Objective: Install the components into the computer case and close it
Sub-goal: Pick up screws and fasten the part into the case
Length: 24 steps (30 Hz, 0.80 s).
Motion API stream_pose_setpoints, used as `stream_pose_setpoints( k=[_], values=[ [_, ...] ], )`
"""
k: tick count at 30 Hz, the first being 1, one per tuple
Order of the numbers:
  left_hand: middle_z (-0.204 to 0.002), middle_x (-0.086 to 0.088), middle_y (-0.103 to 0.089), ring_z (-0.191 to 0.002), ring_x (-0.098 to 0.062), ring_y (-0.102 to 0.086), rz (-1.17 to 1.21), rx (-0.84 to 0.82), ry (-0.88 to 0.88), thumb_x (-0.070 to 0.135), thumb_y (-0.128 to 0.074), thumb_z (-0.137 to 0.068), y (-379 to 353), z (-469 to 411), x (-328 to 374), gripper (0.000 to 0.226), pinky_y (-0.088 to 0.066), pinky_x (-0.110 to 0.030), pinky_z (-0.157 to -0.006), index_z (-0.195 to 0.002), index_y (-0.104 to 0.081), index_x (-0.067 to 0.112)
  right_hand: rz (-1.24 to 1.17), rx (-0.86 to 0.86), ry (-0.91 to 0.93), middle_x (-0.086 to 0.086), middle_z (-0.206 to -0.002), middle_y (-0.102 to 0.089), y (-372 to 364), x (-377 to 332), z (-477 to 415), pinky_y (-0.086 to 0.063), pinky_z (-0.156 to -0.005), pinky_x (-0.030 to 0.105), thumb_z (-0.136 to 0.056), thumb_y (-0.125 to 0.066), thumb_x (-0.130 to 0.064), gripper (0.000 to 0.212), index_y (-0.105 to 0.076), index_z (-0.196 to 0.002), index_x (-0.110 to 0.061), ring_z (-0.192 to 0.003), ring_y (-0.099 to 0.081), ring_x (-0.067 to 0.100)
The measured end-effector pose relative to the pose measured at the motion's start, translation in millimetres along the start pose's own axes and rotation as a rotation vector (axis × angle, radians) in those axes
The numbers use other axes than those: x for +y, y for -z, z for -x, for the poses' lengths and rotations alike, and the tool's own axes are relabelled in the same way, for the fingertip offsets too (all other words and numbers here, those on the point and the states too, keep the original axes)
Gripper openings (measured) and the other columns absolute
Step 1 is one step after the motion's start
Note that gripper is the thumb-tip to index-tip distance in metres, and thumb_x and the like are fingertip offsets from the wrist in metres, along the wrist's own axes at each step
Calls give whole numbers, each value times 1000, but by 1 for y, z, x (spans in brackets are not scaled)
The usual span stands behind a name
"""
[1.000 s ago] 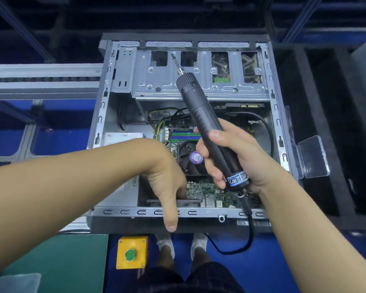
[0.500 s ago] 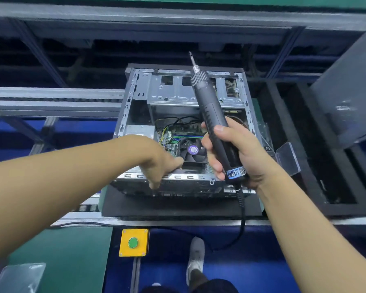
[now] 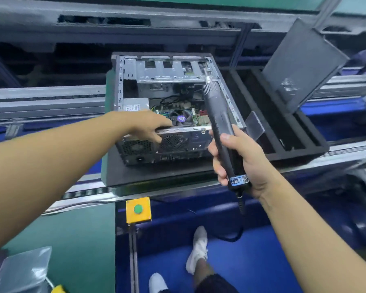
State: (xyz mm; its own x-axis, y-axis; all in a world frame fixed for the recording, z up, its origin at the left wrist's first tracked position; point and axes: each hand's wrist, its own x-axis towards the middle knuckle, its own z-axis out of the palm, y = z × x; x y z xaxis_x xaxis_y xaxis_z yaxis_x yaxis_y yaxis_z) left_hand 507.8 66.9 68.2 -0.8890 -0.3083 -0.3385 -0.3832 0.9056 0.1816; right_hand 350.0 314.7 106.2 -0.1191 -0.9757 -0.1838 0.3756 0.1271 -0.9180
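An open grey computer case (image 3: pixel 127 96) lies on its side on a black foam pad (image 3: pixel 156 172), its motherboard and CPU fan (image 3: pixel 181 119) showing. My left hand (image 3: pixel 150 129) rests on the case's near rim, fingers draped down over the rear panel. My right hand (image 3: pixel 237 163) grips a black electric screwdriver (image 3: pixel 217 115) by its lower body, tip pointing up over the case's right side. A dark side panel (image 3: pixel 302 62) leans upright at the far right.
A black foam tray (image 3: pixel 287 132) with long slots sits right of the case, a clear plastic lid (image 3: pixel 255 125) at its edge. A yellow box with a green button (image 3: pixel 138 210) is mounted at the bench front. A clear bag (image 3: pixel 21 269) lies at lower left.
The view has pulled back from the case, so its rear panel now shows. My left hand shifted along the near rim. The screwdriver stayed in my right hand, lower in view.
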Motion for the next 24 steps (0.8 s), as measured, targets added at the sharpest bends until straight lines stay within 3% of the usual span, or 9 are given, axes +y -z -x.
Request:
stream_pose_setpoints(
  k=[2, 4, 6, 11, 15, 17, 20, 24],
  values=[
    [-109, -3, -60, -94, -25, -52, -53, -35, 26, 33, -64, -92, 3, -2, 0, 38, -34, -33, -81, -123, -49, 18, -19, 40, 3, 7, -83, -59, -1, 11, 16, -44, -42, 26, -81, -69, -34, 37, -50, -106, -15, -45, -51, 21],
    [-96, 6, -61, -98, -26, -56, -132, -64, 56, 41, -60, -93, 3, -5, 0, 36, -31, -43, -102, -122, -46, 22, -31, 67, 1, 7, -82, -58, -3, 21, 26, -44, -41, 26, -80, -69, -35, 37, -50, -104, -15, -45, -50, 21],
    [-80, 13, -55, -92, -24, -55, -221, -95, 100, 46, -55, -94, 3, -9, -1, 32, -19, -53, -111, -115, -42, 26, -34, 86, -12, 6, -80, -58, -5, 27, 33, -43, -41, 26, -79, -70, -34, 40, -50, -109, -17, -45, -50, 20],
    [-73, 5, -60, -73, -19, -50, -337, -70, 95, 51, -53, -93, -2, -11, -4, 32, -22, -47, -98, -95, -34, 25, -9, 106, -43, 5, -79, -59, -5, 40, 39, -44, -41, 26, -89, -61, -28, 28, -49, -112, -16, -46, -50, 21],
    [-65, 8, -57, -63, -12, -45, -238, 78, 63, 49, -61, -89, -11, -2, -8, 42, -22, -44, -104, -97, -28, 23, 19, 95, -64, 5, -80, -58, -11, 49, 43, -44, -42, 27, -89, -61, -28, 22, -49, -104, -16, -46, -50, 21],
    [-67, 11, -55, -67, -12, -47, -164, 156, 69, 44, -66, -86, -15, 7, -9, 45, -19, -44, -105, -100, -27, 28, 29, 84, -72, 6, -82, -58, -13, 57, 46, -45, -42, 28, -89, -62, -28, 15, -51, -93, -19, -47, -50, 22],
    [-87, 6, -58, -88, -20, -53, -41, 241, 88, 37, -67, -86, -30, 16, -10, 38, -17, -43, -106, -103, -34, 29, 85, 48, -98, 7, -87, -57, -17, 73, 49, -47, -44, 31, -85, -68, -32, 18, -52, -84, -23, -49, -52, 24],
    [-89, 8, -55, -85, -21, -53, 56, 391, 67, 44, -61, -92, -41, 18, -9, 30, -15, -39, -108, -99, -41, 23, 180, 29, -141, 6, -88, -59, -21, 98, 49, -49, -47, 34, -87, -67, -32, 18, -52, -89, -23, -51, -55, 25]
  ],
)
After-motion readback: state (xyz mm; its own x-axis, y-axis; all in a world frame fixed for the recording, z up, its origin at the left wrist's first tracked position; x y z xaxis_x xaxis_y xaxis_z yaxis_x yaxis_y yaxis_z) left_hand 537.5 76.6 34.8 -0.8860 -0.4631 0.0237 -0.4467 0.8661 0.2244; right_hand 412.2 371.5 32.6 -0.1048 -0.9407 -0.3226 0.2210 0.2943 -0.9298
